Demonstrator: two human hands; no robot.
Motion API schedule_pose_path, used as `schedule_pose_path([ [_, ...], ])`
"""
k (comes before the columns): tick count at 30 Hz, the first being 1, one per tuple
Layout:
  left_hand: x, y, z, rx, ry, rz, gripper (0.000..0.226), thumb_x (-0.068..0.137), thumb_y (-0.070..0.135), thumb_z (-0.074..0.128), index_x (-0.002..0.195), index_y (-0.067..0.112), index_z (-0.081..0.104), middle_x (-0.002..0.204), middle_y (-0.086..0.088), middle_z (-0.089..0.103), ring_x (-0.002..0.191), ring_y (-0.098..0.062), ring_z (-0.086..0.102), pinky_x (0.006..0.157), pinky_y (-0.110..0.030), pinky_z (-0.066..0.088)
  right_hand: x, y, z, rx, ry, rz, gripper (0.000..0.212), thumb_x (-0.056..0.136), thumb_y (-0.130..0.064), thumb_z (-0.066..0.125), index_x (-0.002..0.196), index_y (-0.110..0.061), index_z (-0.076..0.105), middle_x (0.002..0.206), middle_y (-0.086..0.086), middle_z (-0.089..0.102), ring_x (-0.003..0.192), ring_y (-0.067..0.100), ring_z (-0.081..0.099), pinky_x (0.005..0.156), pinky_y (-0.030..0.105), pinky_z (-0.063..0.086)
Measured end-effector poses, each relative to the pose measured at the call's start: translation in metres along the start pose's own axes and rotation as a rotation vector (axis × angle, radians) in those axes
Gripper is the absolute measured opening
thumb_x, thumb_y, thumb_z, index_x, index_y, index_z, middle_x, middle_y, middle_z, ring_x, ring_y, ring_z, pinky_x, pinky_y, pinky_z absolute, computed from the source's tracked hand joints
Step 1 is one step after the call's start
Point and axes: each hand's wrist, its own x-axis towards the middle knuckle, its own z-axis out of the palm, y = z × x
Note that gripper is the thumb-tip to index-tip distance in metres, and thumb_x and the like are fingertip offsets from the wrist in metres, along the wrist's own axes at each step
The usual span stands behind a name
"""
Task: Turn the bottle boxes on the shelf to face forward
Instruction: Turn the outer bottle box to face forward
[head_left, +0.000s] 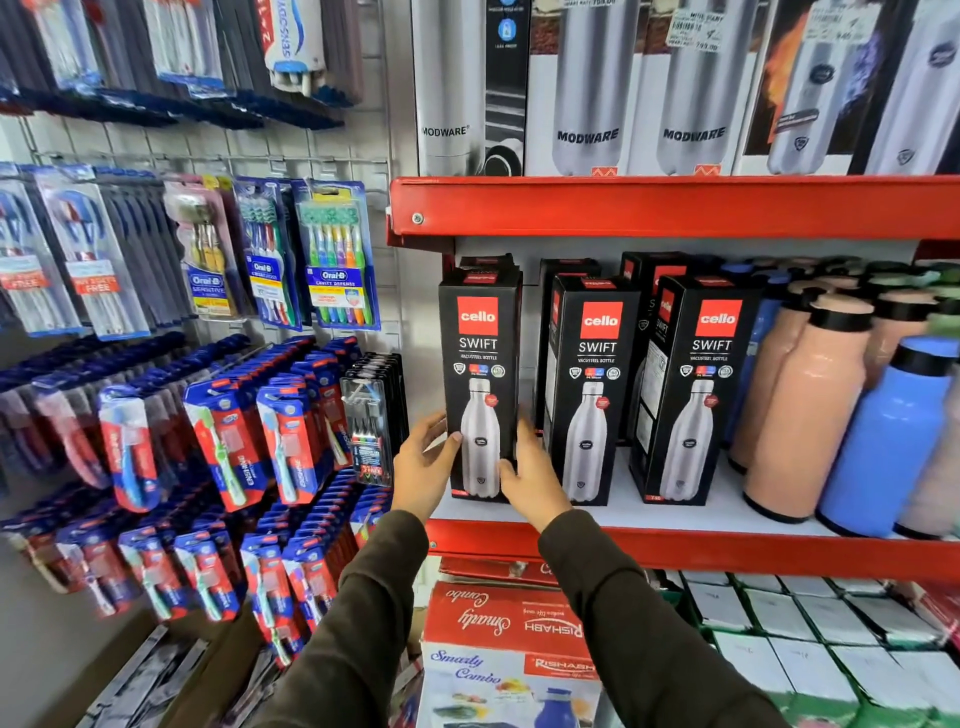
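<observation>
Now | left hand (423, 467) and right hand (530, 475) clasp leftmost box (480, 384), 9 o'clock on shelf (675, 512), facing forward | middle box (595, 389), right box (693, 389) slightly angled, left to square.

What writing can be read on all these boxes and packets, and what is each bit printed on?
"cello SWIFT": leftmost bottle box, held by left hand and right hand; also middle box and right box.
"MODWARE": flask boxes on the upper shelf.
"Oral-B": toothbrush packs.
"Smarty Combo", "RISHABH": red box below.
"FREE": hanging packs.
Price stickers and fine print: too blurred.
</observation>
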Motion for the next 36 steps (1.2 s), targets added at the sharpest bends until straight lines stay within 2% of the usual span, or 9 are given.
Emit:
schedule_pose_path([
  [4,0.0,-0.004,0.006,0.041,0.029,0.018,0.035,0.095,0.011,0.059,0.131,0.012,0.057,0.13,-0.005,0.064,0.115,-0.006,0.06,0.092,-0.009,0.05,0.002,0.005,0.002,0.005,0.025,0.02,0.078,0.093,0.003,0.047,0.155,-0.019,0.006,0.157,0.01,0.031,0.146,0.025,0.03,0.116,0.028,0.022],
  [7,0.001,-0.007,0.008,0.05,0.066,0.024,0.034,0.096,0.009,0.058,0.13,0.01,0.058,0.128,-0.004,0.065,0.112,-0.004,0.06,0.086,-0.003,0.049,0.004,0.007,0.003,-0.001,0.028,0.033,0.074,0.094,0.001,0.048,0.154,-0.018,0.009,0.155,0.013,0.034,0.145,0.025,0.032,0.117,0.03,0.024],
  [11,0.0,-0.008,0.01,0.032,0.088,0.011,0.032,0.095,0.01,0.058,0.127,0.014,0.058,0.123,-0.001,0.065,0.111,-0.006,0.06,0.101,-0.026,0.05,0.006,0.009,0.005,0.007,0.026,0.035,0.071,0.095,0.0,0.048,0.154,-0.017,0.013,0.157,0.012,0.032,0.146,0.024,0.03,0.117,0.03,0.023],
  [16,-0.003,-0.007,0.01,0.051,0.075,0.01,0.034,0.097,0.014,0.056,0.131,0.015,0.055,0.13,-0.001,0.063,0.116,-0.01,0.059,0.101,-0.027,0.047,0.007,0.011,0.009,0.008,0.078,0.029,0.067,0.095,-0.001,0.047,0.153,-0.016,0.018,0.153,0.01,0.037,0.143,0.025,0.036,0.117,0.031,0.026],
  [19,-0.004,-0.009,0.01,0.045,0.067,-0.007,0.032,0.099,0.017,0.054,0.131,0.021,0.054,0.13,-0.001,0.063,0.111,-0.005,0.06,0.104,-0.036,0.049,0.007,0.011,0.012,0.026,0.135,0.037,0.056,0.099,-0.007,0.042,0.151,-0.015,0.025,0.15,0.013,0.043,0.139,0.027,0.041,0.117,0.034,0.03],
  [23,-0.008,-0.008,0.009,0.031,0.075,-0.031,0.03,0.098,0.019,0.055,0.126,0.03,0.056,0.12,0.006,0.064,0.118,-0.016,0.062,0.104,-0.047,0.051,0.002,0.01,0.011,0.08,0.152,0.032,0.05,0.101,-0.014,0.04,0.15,-0.016,0.031,0.142,0.013,0.053,0.131,0.027,0.05,0.108,0.025,0.035],
  [29,-0.023,-0.002,0.004,-0.011,0.061,-0.028,0.027,0.097,0.022,0.057,0.116,0.042,0.058,0.121,0.009,0.065,0.124,-0.018,0.06,0.105,-0.05,0.05,-0.011,0.012,0.008,0.117,0.149,0.028,0.046,0.103,-0.019,0.039,0.149,-0.015,0.035,0.135,0.011,0.059,0.124,0.023,0.055,0.092,0.01,0.032],
  [33,-0.04,0.005,0.002,-0.032,0.077,-0.029,0.029,0.097,0.023,0.058,0.113,0.047,0.057,0.113,0.023,0.062,0.123,-0.016,0.06,0.106,-0.047,0.05,-0.026,0.01,0.005,0.155,0.144,-0.019,0.045,0.102,-0.021,0.041,0.147,-0.017,0.037,0.132,0.007,0.061,0.122,0.018,0.056,0.096,0.014,0.035],
  [36,-0.05,0.007,0.0,-0.029,0.096,-0.02,0.028,0.096,0.024,0.059,0.114,0.045,0.057,0.11,0.025,0.062,0.119,-0.012,0.061,0.104,-0.046,0.052,-0.037,0.01,0.002,0.192,0.139,-0.021,0.046,0.102,-0.022,0.044,0.147,-0.017,0.039,0.136,0.001,0.058,0.118,0.002,0.052,0.097,0.011,0.035],
])
